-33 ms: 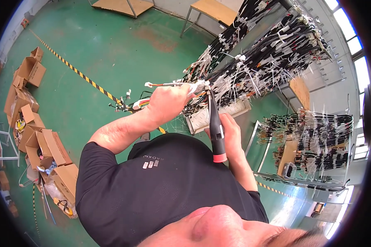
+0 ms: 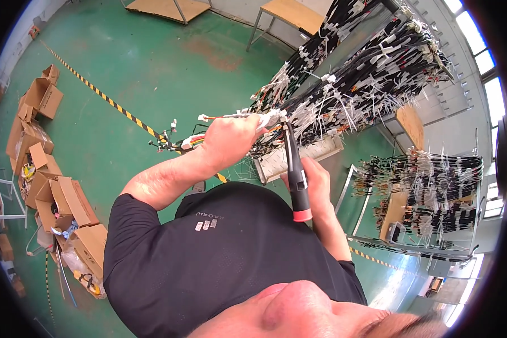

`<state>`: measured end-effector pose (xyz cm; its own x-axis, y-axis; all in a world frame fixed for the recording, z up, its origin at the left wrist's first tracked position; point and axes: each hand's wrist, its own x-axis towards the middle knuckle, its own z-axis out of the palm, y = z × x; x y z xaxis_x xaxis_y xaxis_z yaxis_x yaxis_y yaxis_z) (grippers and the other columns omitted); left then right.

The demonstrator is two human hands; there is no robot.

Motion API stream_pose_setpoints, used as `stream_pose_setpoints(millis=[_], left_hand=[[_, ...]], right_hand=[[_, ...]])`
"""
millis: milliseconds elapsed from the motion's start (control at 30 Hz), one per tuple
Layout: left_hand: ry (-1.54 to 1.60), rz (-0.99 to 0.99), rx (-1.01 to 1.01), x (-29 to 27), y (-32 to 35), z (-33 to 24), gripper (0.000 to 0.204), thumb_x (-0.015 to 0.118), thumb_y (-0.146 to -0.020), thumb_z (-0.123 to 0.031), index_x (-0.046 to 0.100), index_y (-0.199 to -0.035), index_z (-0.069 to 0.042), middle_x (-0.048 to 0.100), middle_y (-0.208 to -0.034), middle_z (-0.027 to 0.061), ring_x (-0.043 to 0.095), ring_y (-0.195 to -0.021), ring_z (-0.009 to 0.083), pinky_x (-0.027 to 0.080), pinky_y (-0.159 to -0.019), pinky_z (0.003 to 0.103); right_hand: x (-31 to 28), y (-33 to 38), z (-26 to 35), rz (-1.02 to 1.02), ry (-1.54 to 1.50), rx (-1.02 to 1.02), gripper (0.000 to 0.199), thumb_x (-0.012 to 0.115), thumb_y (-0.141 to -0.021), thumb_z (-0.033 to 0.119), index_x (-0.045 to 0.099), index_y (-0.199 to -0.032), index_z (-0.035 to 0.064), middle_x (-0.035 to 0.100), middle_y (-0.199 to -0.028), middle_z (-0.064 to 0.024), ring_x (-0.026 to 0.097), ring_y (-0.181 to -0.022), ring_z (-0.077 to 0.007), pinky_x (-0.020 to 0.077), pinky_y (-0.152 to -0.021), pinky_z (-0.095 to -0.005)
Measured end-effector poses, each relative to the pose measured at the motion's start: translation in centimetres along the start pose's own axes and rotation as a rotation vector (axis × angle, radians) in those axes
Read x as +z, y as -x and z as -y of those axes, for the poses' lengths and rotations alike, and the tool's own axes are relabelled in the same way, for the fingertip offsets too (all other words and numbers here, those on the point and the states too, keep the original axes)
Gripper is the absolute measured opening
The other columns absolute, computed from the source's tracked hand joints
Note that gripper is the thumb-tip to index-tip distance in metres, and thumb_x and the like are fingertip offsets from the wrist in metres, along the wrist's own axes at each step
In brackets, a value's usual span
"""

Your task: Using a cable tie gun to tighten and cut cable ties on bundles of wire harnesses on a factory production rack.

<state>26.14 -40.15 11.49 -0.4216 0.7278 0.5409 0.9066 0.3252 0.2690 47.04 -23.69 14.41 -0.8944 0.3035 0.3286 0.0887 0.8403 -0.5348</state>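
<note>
My left hand (image 2: 230,138) is closed around a wire harness (image 2: 272,116). White material wraps the harness where it emerges above the fingers. Red, yellow and other wires (image 2: 194,141) trail out on the other side, ending in small connectors (image 2: 166,142). In my right hand (image 2: 317,186) is a black cable tie gun (image 2: 296,177) with a red rear end. Its narrow nose touches or nearly touches the harness just past my left fingers; exact contact cannot be made out. The gun's body hides part of my right fingers.
Ahead to the right, a rack carries dense black cable harnesses (image 2: 372,73) with white ties sticking out. Under its near end is a pale tray (image 2: 276,164). Another loaded rack (image 2: 434,191) stands at right. Open cardboard boxes (image 2: 67,203) line the left; striped tape (image 2: 107,98) crosses the green floor.
The rear of the cable tie gun has shifted very slightly to the right. My left hand and the harness look unmoved.
</note>
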Motion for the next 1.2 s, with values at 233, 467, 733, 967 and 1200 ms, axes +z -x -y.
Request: stream_pose_setpoints(millis=[233, 467, 733, 967, 1200], left_hand=[[0.092, 0.124, -0.003, -0.6, -0.9, 1.9, 0.035, 0.064, -0.108, -0.04, 0.06, -0.097, -0.006, 0.072, -0.075, 0.0132, 0.074, -0.066, 0.0347, 0.059, -0.06, 0.046], [0.975, 0.545, -0.373, -0.6, -2.9, 5.2, 0.019, 0.069, -0.107, -0.023, 0.071, -0.098, -0.006, 0.061, -0.071, -0.0033, 0.057, -0.067, 0.0083, 0.049, -0.064, 0.031], [1.172, 0.704, -0.351, 0.6, -3.5, 5.7, 0.038, 0.094, -0.083, -0.02, 0.07, -0.109, -0.006, 0.068, -0.097, -0.0043, 0.06, -0.092, 0.0079, 0.05, -0.087, 0.028], [1.427, 0.367, -0.409, 3.6, -1.7, -0.7, 0.036, 0.094, -0.086, -0.016, 0.067, -0.107, -0.006, 0.066, -0.097, -0.005, 0.057, -0.09, 0.006, 0.049, -0.082, 0.026], [1.084, 0.418, -0.438, 3.4, -2.9, 2.9, 0.019, 0.084, -0.091, -0.013, 0.066, -0.094, -0.008, 0.058, -0.081, -0.0072, 0.048, -0.074, 0.0046, 0.042, -0.067, 0.026]], right_hand=[[-0.6, -0.6, -2.9, -0.01, 0.087, -0.149, 0.025, 0.085, -0.08, 0.012, 0.066, -0.093, 0.0028, 0.065, -0.089, -0.0112, 0.066, -0.087, -0.0308, 0.0548, -0.082, -0.0432], [0.5, 0.2, -4.6, -0.202, 0.074, -0.233, 0.045, 0.083, -0.083, 0.006, 0.064, -0.123, -0.0005, 0.065, -0.123, -0.0181, 0.063, -0.118, -0.0389, 0.0485, -0.111, -0.0463], [1.0, 0.9, -5.3, -0.18, 0.368, -0.284, 0.05, 0.078, -0.074, 0.007, 0.067, -0.123, 0.0127, 0.061, -0.121, -0.0074, 0.059, -0.127, -0.0317, 0.034, -0.124, -0.0596], [1.8, 0.0, -5.2, -0.183, 0.369, -0.41, 0.05, 0.078, -0.073, 0.01, 0.067, -0.121, 0.0159, 0.061, -0.12, -0.0044, 0.059, -0.128, -0.0285, 0.0352, -0.124, -0.0585], [2.2, 0.7, -10.3, -0.361, -0.229, -0.254, 0.042, 0.084, -0.087, 0.011, 0.062, -0.122, 0.004, 0.064, -0.131, -0.0154, 0.064, -0.124, -0.0333, 0.0477, -0.115, -0.0521]])
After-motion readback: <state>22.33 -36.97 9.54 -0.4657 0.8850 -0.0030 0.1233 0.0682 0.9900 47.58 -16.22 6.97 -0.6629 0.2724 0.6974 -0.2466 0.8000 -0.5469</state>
